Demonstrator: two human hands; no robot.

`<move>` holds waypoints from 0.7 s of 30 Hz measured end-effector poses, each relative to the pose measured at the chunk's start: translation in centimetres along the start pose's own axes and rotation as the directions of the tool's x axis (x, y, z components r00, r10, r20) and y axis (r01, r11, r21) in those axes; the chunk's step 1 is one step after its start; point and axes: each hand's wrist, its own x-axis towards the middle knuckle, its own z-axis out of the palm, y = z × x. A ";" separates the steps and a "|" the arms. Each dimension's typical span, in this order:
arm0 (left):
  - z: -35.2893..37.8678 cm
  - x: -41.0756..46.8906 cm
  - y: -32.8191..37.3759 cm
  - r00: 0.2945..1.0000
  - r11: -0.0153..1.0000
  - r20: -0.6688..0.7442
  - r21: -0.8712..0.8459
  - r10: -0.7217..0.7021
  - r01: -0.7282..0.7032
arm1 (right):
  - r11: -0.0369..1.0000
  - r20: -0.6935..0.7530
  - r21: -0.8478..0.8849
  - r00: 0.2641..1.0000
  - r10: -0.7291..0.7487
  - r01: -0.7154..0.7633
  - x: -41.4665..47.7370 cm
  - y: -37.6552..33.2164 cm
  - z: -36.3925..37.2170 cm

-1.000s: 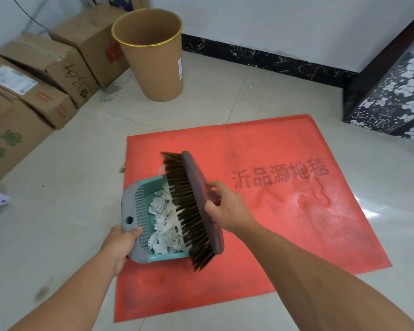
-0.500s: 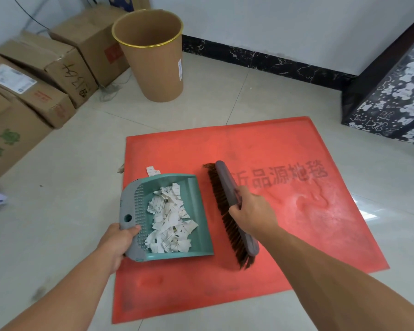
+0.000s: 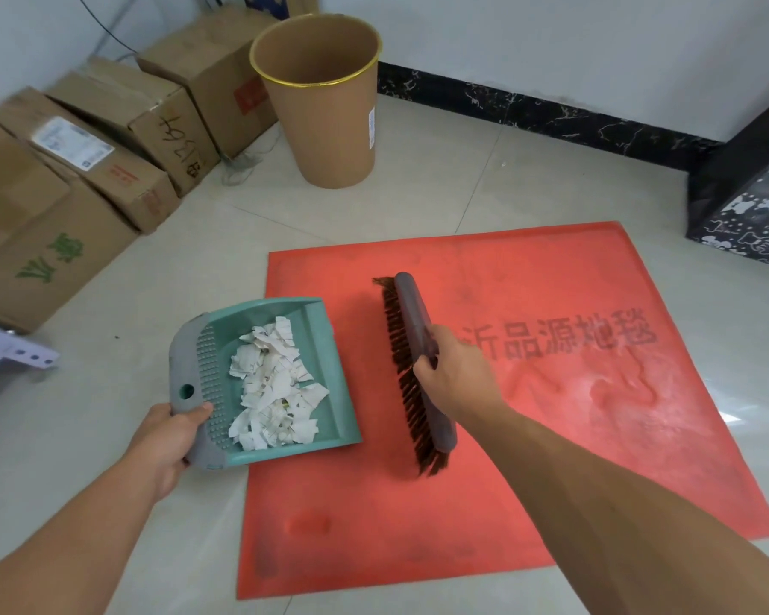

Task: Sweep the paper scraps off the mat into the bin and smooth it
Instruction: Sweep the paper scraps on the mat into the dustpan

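Your left hand [image 3: 174,430] grips the dustpan [image 3: 336,392] of scraps [image 3: 271,392] at the mat's [image 3: 551,459] left edge, nearer the bin [image 3: 329,139] upright ahead on the floor [image 3: 440,179], while your right hand [image 3: 456,375] clasps the brush [image 3: 414,317] resting on the mat.

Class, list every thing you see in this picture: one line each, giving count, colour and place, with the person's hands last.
mat: one, red with dark printed characters, flat on the tiled floor
brush: one, purplish-grey back with brown bristles, on the mat, right of the dustpan
dustpan: one, teal with grey handle, over the mat's left edge
paper scraps: a pile, white, inside the dustpan
bin: one, brown with gold rim, upright on the floor beyond the mat
cardboard boxes: at least four, brown, along the left wall
furniture: one piece, black with white print, far right
left hand: one, grips the dustpan's handle
right hand: one, grips the brush's back
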 end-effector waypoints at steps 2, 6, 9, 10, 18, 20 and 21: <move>-1.2 0.7 0.5 0.997 1.000 -0.076 -0.009 -0.011 0.010 | 1.000 0.001 -0.014 1.000 -0.014 0.014 0.5 -1.0 0.6; -1.8 1.6 0.9 0.991 0.999 -0.130 -0.027 -0.036 0.033 | 0.999 0.021 -0.035 0.999 -0.039 0.040 1.2 -3.1 2.4; -1.5 1.9 0.9 0.991 0.997 -0.121 -0.046 -0.060 0.055 | 0.998 0.057 -0.047 0.997 -0.044 0.047 1.4 -4.2 3.8; -1.2 2.0 1.0 0.991 0.997 -0.115 -0.047 -0.066 0.061 | 0.997 0.075 -0.051 0.996 -0.051 0.055 1.4 -4.5 4.2; 0.8 2.9 1.9 0.995 0.997 -0.074 0.002 -0.073 0.073 | 0.982 0.208 0.037 0.960 -0.188 0.185 1.8 -5.8 5.6; 0.7 2.8 1.9 0.996 0.998 -0.064 0.013 -0.060 0.061 | 0.977 0.237 0.037 0.948 -0.213 0.210 1.8 -6.0 5.4; 0.8 2.5 1.9 0.997 0.999 -0.059 0.009 -0.053 0.054 | 0.972 0.245 0.039 0.941 -0.232 0.230 1.7 -6.2 5.3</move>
